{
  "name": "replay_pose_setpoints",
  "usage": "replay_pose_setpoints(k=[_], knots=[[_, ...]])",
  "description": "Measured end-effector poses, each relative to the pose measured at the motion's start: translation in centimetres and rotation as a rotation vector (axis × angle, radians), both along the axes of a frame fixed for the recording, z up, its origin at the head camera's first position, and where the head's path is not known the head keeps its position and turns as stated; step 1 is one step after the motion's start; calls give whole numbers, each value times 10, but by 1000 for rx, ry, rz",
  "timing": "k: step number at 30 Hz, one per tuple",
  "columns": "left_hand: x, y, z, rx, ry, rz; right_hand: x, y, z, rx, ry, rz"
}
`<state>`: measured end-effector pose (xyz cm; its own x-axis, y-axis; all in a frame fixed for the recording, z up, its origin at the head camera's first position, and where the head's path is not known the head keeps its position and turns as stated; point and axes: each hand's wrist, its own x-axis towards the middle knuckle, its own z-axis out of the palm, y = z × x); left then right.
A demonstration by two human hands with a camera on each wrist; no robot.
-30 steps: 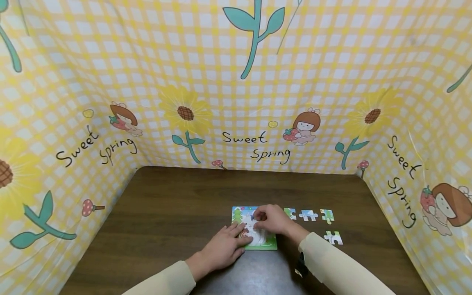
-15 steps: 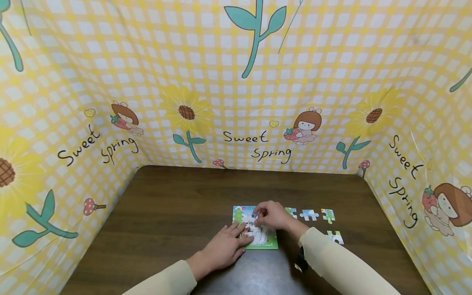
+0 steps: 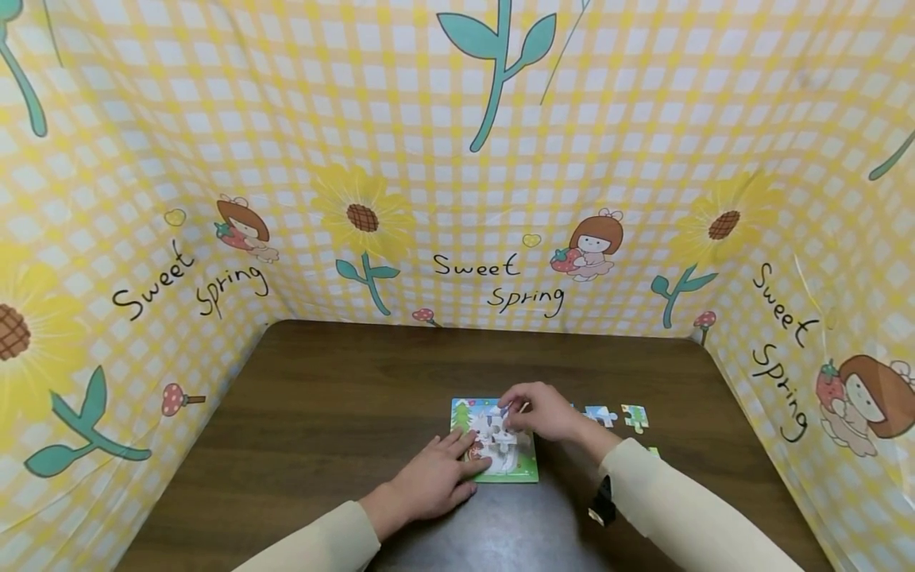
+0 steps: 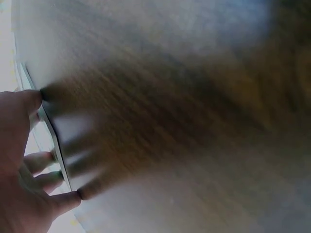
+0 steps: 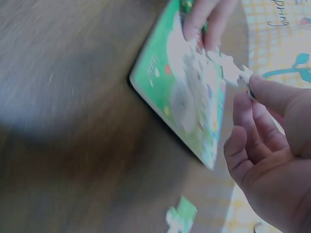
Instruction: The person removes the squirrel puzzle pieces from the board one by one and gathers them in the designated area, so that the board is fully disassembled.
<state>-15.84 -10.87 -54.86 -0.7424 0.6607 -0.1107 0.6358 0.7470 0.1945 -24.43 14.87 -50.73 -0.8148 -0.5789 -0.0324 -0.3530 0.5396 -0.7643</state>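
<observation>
R hand (image 3: 539, 409) is pinching a white puzzle pc (image 5: 231, 68) btwn thumb & fingers, holding it over the upper R part of the puzzle bd (image 3: 527, 473); can't tell if pc is touching bd. L hand (image 3: 432, 477) isn't gripping anything: fingers are spreading out & resting on the bd's L side. Puzzle bd is lying flat on the brown table (image 3: 343, 397), R of ctr, showing green border, tree & white figure; some of the pic is being covered by both hands.

To the R, a blue-white loose pc (image 3: 600, 415) is lying near the R hand, w/ a green tree pc (image 3: 635, 417) just beside it. Another green pc (image 3: 654, 452) is mostly hiding behind the R sleeve (image 3: 686, 500). A dark wrist item (image 3: 602, 502) is showing by the cuff. L sleeve (image 3: 314, 540) is reaching in from the bottom. Yellow check cloth (image 3: 472, 214) w/ sunflowers & "Sweet Spring" lettering is hanging round the table's back & sides.
</observation>
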Motion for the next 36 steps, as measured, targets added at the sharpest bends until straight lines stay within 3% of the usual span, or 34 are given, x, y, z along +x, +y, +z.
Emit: replay_pose_setpoints(k=[9,14,19,23,30,36], knots=[[0,-3,2,-8,-21,-20,8,67,20,8,3,-15],[2,-3,3,-9,-39,-13,15,107,15,26,-4,-60],[2,-3,-1,-22,-27,-13,24,135,5,6,-70,-92],[0,-2,-4,-30,-22,-17,28,147,-3,26,-89,-102],[1,-2,-4,-28,-27,-12,32,147,-12,161,54,-111],[1,-3,-3,-24,-29,-10,32,146,-16,196,114,-99]])
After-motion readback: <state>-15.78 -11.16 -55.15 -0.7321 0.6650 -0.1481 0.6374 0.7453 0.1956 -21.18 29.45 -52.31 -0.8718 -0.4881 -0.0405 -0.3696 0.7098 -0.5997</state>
